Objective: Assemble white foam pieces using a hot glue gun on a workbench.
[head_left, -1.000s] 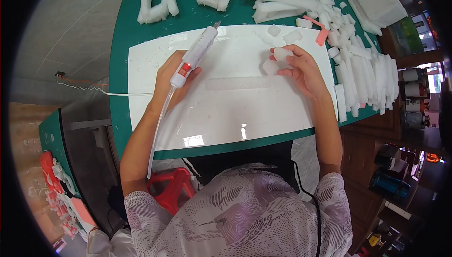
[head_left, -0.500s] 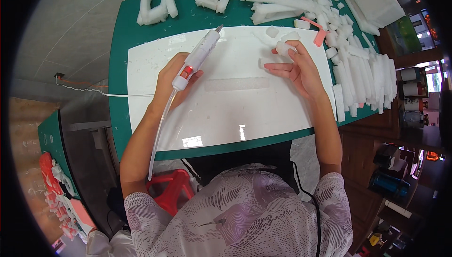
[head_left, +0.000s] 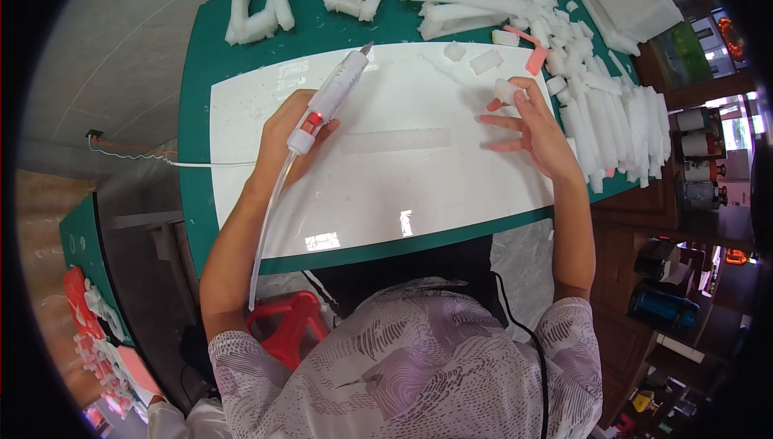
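My left hand (head_left: 283, 127) is closed around a white glue gun (head_left: 341, 85) with a red trigger, its metal tip pointing up to the far side. A clear glue stick trails from the gun's back end along my left forearm. Between thumb and forefinger, my right hand (head_left: 549, 140) pinches a small white foam block (head_left: 507, 91); its other fingers stretch to the left above the board. A flat white foam strip (head_left: 394, 141) lies on the glossy white board (head_left: 403, 189) between my hands. Two small foam blocks (head_left: 486, 61) rest at the board's far right.
Foam strips and offcuts (head_left: 608, 113) are heaped along the right of the green table (head_left: 197, 117), beside a pink piece (head_left: 537, 59). Foam frames (head_left: 259, 4) stand at the far edge. A white cord (head_left: 217, 164) runs in from the left. A red stool (head_left: 290, 326) stands below.
My right hand has drawn to the right, away from the strip, with the foam block still pinched. The glue gun keeps about the same place in my left hand. The view has shifted slightly.
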The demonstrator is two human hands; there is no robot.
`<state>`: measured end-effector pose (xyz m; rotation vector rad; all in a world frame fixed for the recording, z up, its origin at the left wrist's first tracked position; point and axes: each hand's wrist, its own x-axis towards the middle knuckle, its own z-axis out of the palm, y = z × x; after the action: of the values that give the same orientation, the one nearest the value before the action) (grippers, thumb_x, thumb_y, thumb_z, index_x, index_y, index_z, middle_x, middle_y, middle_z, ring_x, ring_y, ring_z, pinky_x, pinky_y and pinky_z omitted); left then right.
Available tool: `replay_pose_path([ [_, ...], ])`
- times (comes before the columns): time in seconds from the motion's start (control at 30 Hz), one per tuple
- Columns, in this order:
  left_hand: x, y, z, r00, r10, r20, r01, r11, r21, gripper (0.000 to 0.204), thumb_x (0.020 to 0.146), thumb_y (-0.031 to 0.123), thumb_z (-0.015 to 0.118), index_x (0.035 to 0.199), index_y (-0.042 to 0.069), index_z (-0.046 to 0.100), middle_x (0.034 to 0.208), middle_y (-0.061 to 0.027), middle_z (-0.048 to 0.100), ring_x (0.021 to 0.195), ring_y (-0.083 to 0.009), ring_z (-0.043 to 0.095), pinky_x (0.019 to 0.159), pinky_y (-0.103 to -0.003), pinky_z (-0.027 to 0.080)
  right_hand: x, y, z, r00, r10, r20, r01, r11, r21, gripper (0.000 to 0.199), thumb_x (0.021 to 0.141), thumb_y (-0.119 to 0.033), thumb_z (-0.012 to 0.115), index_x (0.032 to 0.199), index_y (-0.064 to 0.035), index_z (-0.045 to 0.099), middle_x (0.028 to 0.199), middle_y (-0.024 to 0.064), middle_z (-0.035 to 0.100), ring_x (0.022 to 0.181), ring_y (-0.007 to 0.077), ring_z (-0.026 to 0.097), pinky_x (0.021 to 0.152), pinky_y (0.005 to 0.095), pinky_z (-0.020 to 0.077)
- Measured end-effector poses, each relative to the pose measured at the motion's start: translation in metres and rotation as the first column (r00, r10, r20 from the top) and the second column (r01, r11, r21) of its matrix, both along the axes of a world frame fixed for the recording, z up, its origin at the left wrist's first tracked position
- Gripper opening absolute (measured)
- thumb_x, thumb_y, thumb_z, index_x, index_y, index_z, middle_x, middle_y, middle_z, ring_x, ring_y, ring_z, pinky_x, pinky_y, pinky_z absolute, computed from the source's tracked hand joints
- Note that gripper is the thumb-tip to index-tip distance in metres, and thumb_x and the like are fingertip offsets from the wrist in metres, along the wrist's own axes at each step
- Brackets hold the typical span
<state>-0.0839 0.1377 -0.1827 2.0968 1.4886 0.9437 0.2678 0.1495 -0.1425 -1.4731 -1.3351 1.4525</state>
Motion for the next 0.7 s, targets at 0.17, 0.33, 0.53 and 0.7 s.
replay_pose_path([
  [0.17,-0.002,0.002,-0.003,0.999,-0.046,0.003,0.045,0.996,0.082,0.035,0.080,0.003,0.077,0.111,0.002,0.061,0.107,-0.0141,0.066,0.096,-0.0303,0.066,0.084,-0.035,0.053,0.019,-0.006,0.009,0.990,-0.036,0.137,0.034,0.999,0.016,0.034,0.104,-0.038,0.043,0.125,-0.0116,0.047,0.113,0.0088,0.061,0.105,0.0240,0.069,0.065,0.0304,0.0595],
  [0.33,-0.005,0.000,-0.004,0.997,-0.016,0.074,0.013,0.999,0.040,0.023,0.088,0.007,0.069,0.110,0.003,0.063,0.103,-0.0127,0.067,0.095,-0.0287,0.066,0.083,-0.034,0.050,0.034,-0.010,0.015,0.982,-0.050,0.181,0.039,0.997,0.062,0.026,0.100,-0.027,0.056,0.115,-0.0058,0.056,0.116,0.0074,0.062,0.103,0.0176,0.066,0.072,0.0305,0.0587],
  [0.53,-0.003,0.001,-0.005,0.998,-0.014,0.064,0.012,0.999,0.031,0.024,0.087,0.006,0.069,0.110,0.003,0.062,0.104,-0.0132,0.066,0.094,-0.0288,0.066,0.084,-0.034,0.049,0.038,-0.008,0.004,0.995,0.010,-0.104,0.008,0.984,0.175,0.023,0.097,-0.017,0.061,0.112,0.0003,0.061,0.113,0.0064,0.064,0.103,0.0147,0.063,0.088,0.0315,0.0550],
  [0.7,0.001,-0.001,0.003,0.994,-0.064,0.089,0.057,0.995,0.076,0.030,0.080,0.000,0.076,0.107,0.002,0.062,0.103,-0.0144,0.065,0.091,-0.0295,0.065,0.082,-0.033,0.052,0.021,-0.009,0.004,0.980,0.151,0.128,-0.185,0.930,0.317,0.025,0.091,-0.012,0.067,0.114,-0.0016,0.062,0.114,0.0062,0.064,0.110,0.0148,0.060,0.090,0.0327,0.0531],
])
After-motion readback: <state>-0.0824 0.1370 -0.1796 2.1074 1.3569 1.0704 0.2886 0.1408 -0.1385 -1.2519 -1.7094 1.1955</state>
